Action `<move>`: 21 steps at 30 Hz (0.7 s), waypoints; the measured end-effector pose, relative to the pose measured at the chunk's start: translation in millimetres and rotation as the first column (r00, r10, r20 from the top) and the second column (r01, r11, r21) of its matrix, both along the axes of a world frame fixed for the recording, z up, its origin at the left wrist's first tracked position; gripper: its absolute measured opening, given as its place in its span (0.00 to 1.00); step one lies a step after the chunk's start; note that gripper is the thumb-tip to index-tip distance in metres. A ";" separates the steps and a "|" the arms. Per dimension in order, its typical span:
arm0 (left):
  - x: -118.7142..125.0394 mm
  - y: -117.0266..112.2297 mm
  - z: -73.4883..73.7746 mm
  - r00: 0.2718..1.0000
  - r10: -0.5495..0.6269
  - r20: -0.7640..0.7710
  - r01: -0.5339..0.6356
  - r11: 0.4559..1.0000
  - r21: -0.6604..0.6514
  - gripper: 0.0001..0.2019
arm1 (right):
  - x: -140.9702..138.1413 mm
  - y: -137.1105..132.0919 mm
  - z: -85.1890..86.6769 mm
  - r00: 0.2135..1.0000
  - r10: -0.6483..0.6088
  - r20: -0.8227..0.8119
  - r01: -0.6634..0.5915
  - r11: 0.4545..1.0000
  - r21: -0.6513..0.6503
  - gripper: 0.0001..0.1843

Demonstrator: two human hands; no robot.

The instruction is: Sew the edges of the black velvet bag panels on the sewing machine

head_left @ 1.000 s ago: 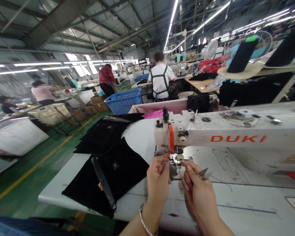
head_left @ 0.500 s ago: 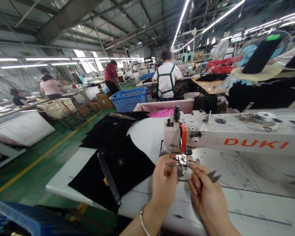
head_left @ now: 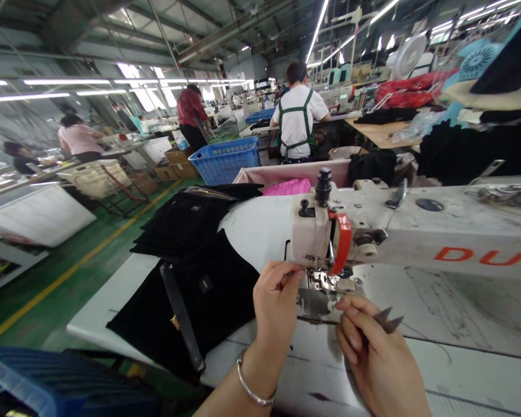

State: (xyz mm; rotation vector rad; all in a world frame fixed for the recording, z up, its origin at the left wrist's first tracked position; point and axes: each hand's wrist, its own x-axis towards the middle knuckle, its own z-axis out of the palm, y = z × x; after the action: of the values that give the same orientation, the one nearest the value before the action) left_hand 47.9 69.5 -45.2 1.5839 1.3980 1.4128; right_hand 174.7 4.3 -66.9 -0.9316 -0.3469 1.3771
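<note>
Snips in my right hand, fingers curled round them, in from the bench's near edge; probably light, stiff, sharp; best held behind the blades; left hand pinched closed, on what I can't tell; presser foot, orange guard crowd between; black cloth toward left corner.

Off-white sewing machine, orange-red lettering, at three o'clock
Grey snips at four, black cloth with a dark grey strap at seven, green floor with a yellow line past eight, a blue basket at eleven, a white shirt with green straps at one, striped pink cloth near the centre.
</note>
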 end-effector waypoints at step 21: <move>4.4 -1.1 5.8 0.974 0.059 -0.219 -0.050 0.998 0.046 0.05 | -4.0 -6.7 -12.8 0.910 0.186 0.369 -0.177 0.982 -0.059 0.16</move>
State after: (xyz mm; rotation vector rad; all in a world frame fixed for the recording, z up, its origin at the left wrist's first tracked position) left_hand 52.3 68.4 -39.4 1.7855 1.5594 1.3364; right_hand 170.7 -2.4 -79.8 -1.2098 -0.7234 1.3696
